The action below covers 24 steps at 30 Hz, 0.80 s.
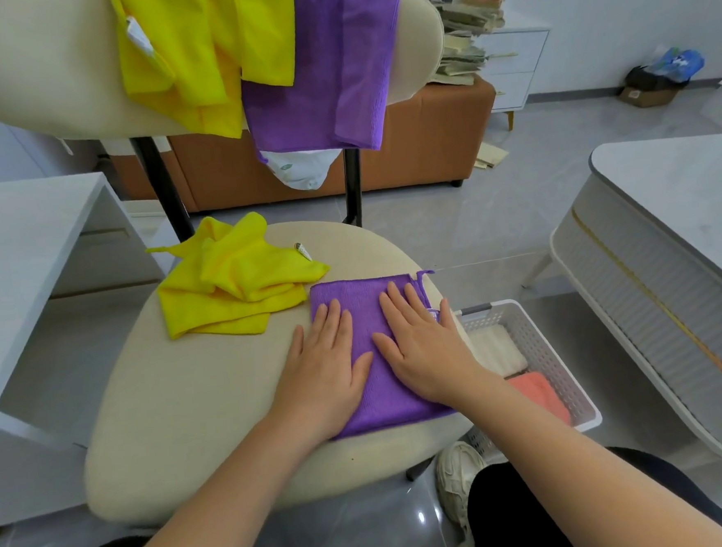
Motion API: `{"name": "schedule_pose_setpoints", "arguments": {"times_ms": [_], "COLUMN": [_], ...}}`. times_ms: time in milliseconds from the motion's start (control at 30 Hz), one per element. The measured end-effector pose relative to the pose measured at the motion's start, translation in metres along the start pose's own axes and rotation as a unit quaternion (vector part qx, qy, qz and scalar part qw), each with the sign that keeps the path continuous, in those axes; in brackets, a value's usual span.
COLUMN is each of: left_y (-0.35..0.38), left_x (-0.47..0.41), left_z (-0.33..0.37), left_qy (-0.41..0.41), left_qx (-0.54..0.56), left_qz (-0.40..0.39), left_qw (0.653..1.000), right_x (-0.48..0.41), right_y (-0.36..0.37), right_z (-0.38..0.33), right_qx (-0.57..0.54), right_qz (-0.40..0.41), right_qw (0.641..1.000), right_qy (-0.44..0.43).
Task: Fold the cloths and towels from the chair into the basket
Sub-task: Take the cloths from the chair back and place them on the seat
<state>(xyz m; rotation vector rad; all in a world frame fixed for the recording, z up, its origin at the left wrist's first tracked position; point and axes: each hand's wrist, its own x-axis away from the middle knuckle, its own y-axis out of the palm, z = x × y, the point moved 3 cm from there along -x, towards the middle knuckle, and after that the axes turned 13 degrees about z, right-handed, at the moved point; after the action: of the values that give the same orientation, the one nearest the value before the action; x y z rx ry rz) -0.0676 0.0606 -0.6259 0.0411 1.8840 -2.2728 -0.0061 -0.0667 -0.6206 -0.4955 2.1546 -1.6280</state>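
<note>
Purple cloth (370, 315), folded on the chair seat (188, 392) beside the basket (539, 346), lies under the left hand (325, 369) and right hand (424, 354), both flat, gripping nothing; soft and light, it looks best pinched at its edges

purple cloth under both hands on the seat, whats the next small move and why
Probably lift the folded purple cloth and set it in the white basket to the right. It already lies flat and squared on the chair seat, with the left hand and right hand pressing it open-palmed. The basket holds a cream towel and a coral one, so it likely goes there.
</note>
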Motion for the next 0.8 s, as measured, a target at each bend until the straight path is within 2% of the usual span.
{"name": "schedule_pose_setpoints", "arguments": {"times_ms": [233, 367, 433, 533, 800], "left_y": [0.003, -0.006, -0.002, 0.001, -0.018], "left_x": [0.003, 0.01, 0.016, 0.024, 0.046], "left_z": [-0.007, -0.002, 0.0, -0.002, -0.012], "left_qy": [0.014, 0.089, 0.122, 0.116, 0.196], "left_qx": [-0.015, -0.015, -0.03, -0.038, 0.052], "left_qz": [0.027, 0.105, 0.104, 0.074, 0.138], "left_qw": [0.999, 0.99, 0.987, 0.99, 0.97], "right_x": [0.002, 0.002, 0.002, 0.002, 0.002], "right_y": [0.006, 0.006, 0.007, 0.006, 0.005], "right_z": [0.007, 0.008, 0.007, 0.007, 0.007], "right_qx": [0.006, 0.006, 0.002, -0.004, 0.006], "right_qz": [0.033, 0.037, 0.038, 0.036, 0.031], "right_qw": [0.999, 0.999, 0.999, 0.999, 0.999], "right_qy": [-0.007, -0.004, -0.004, -0.003, -0.002]}}
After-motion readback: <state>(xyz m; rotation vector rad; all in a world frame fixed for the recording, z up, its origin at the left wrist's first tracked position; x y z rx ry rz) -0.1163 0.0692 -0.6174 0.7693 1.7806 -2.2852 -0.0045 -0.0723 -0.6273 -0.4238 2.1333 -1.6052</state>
